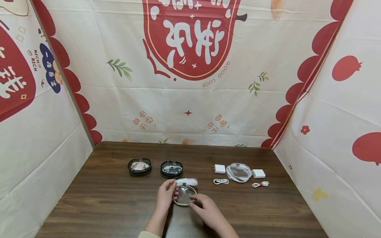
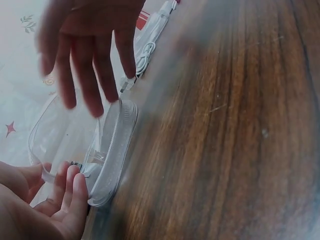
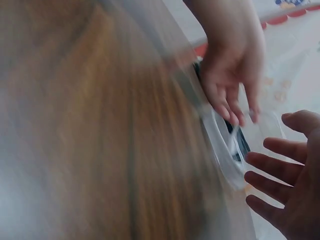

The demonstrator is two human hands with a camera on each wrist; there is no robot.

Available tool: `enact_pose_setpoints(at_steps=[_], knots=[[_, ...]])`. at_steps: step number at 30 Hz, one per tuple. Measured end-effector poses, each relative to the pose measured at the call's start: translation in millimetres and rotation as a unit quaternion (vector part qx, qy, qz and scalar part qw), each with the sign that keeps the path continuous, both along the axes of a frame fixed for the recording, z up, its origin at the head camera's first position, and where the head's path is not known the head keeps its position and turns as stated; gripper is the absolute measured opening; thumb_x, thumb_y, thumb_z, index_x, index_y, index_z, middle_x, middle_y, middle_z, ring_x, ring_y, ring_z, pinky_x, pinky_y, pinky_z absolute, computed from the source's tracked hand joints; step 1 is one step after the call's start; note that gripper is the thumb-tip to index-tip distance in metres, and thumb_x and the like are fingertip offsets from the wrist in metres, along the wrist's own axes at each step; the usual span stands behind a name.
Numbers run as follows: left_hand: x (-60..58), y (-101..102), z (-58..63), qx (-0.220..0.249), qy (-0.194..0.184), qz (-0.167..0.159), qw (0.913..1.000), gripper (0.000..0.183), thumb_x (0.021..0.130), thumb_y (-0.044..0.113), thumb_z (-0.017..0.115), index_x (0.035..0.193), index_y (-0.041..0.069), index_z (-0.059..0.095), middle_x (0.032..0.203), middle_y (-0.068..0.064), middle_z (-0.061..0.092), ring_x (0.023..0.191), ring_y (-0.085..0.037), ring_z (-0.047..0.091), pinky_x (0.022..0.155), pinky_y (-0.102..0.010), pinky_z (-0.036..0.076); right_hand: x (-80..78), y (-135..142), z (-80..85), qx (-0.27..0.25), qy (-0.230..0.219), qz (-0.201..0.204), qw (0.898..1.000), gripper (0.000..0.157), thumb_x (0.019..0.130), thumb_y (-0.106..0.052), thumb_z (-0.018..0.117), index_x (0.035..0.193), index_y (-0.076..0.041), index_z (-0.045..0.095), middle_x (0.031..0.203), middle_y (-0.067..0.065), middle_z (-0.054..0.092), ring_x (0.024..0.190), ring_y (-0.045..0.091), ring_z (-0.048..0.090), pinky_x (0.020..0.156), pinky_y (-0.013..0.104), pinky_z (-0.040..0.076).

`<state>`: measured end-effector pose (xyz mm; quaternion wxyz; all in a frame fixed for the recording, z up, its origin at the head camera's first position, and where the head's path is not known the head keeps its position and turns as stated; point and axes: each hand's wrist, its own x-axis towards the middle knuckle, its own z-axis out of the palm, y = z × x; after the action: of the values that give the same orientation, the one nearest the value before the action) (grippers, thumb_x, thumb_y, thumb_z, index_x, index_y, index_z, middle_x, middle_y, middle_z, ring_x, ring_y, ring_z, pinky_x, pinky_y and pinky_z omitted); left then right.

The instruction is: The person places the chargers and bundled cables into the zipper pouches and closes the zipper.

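Left hand (image 1: 166, 194) pinches the edge of a white-rimmed clear pouch (image 1: 187, 181), unzipped and opened out, at mid-worktop (image 1: 119, 208). Right hand (image 1: 206, 209) — fingers loosely spread, gripping nothing — is at the pouch's right side; can't tell if it touches. Two black-rimmed pouches (image 1: 171, 169) sit behind, leftward. Rear right: closed clear pouch (image 1: 239, 172) between two white chargers (image 1: 220, 169) — coiled cables (image 1: 221, 181) in front of those.
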<state>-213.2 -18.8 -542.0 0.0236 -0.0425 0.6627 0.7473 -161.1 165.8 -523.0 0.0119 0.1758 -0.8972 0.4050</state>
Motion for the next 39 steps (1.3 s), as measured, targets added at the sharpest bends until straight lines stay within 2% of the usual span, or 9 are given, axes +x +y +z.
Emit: enact_pose_setpoints(at_steps=[6,13,19,23,27,29,35,39], knots=[[-2.3,2,-1.3,-0.003,0.001,-0.001,1.0,0.027,0.099,0.003,0.054,0.119,-0.014,0.054,0.077,-0.014,0.065,0.061,-0.014,0.059,0.052,-0.026,0.053,-9.2,27,3.3,-0.037,-0.005,-0.078,0.996,0.028,0.095,-0.022,0.063,0.116,-0.004,0.067,0.112,0.005,0.066,0.102,0.024,0.061,0.087,0.04,0.05],[2.2,0,1.4,-0.007,0.0,0.006,1.0,0.029,0.099,0.007,0.055,0.121,-0.012,0.055,0.076,-0.013,0.064,0.062,-0.013,0.057,0.053,-0.025,0.052,-17.0,49,-3.1,-0.052,-0.011,-0.137,0.989,0.024,0.094,-0.016,0.065,0.113,-0.003,0.068,0.107,0.004,0.067,0.095,0.02,0.063,0.083,0.033,0.051],[2.3,0,-0.7,-0.025,0.007,0.017,0.9995,0.027,0.099,0.007,0.055,0.119,-0.01,0.057,0.079,-0.015,0.064,0.063,-0.014,0.057,0.053,-0.025,0.053,-24.5,74,-8.6,-0.029,0.01,-0.206,0.978,0.024,0.092,-0.013,0.066,0.113,0.0,0.068,0.105,0.009,0.067,0.091,0.022,0.065,0.084,0.04,0.051],[2.4,2,-1.4,-0.037,0.017,0.018,0.999,0.027,0.099,0.007,0.055,0.119,-0.009,0.058,0.08,-0.017,0.064,0.064,-0.015,0.057,0.053,-0.026,0.052,-33.4,93,-11.6,0.005,0.022,-0.255,0.967,0.028,0.088,-0.011,0.069,0.113,0.002,0.068,0.108,0.016,0.067,0.1,0.032,0.064,0.09,0.048,0.048],[3.3,2,-0.1,-0.044,0.026,0.018,0.9985,0.028,0.099,0.008,0.055,0.121,-0.01,0.057,0.08,-0.015,0.063,0.064,-0.016,0.057,0.052,-0.026,0.052,-43.7,106,-14.3,0.046,0.043,-0.262,0.963,0.034,0.082,-0.009,0.072,0.113,0.004,0.068,0.114,0.022,0.064,0.111,0.04,0.057,0.095,0.053,0.043],[3.8,3,0.4,-0.047,0.028,0.02,0.9983,0.029,0.099,0.008,0.055,0.121,-0.01,0.057,0.08,-0.015,0.063,0.064,-0.016,0.057,0.052,-0.026,0.052,-49.1,110,-15.8,0.063,0.048,-0.256,0.963,0.035,0.08,-0.008,0.073,0.113,0.004,0.068,0.114,0.024,0.063,0.112,0.042,0.057,0.095,0.054,0.043],[3.1,4,-1.3,-0.054,0.029,0.031,0.9976,0.027,0.098,0.007,0.056,0.12,-0.008,0.059,0.081,-0.017,0.064,0.064,-0.017,0.058,0.053,-0.028,0.053,-63.0,116,-21.8,0.138,0.038,-0.238,0.961,0.033,0.079,-0.008,0.072,0.11,0.002,0.07,0.111,0.022,0.065,0.107,0.041,0.06,0.088,0.054,0.046],[2.7,4,-3.2,-0.059,0.026,0.038,0.9972,0.025,0.098,0.007,0.057,0.119,-0.007,0.061,0.082,-0.018,0.064,0.065,-0.019,0.058,0.054,-0.03,0.054,-68.3,116,-24.6,0.165,0.031,-0.238,0.956,0.023,0.076,-0.01,0.076,0.098,-0.003,0.075,0.099,0.014,0.07,0.094,0.036,0.065,0.077,0.05,0.05]])
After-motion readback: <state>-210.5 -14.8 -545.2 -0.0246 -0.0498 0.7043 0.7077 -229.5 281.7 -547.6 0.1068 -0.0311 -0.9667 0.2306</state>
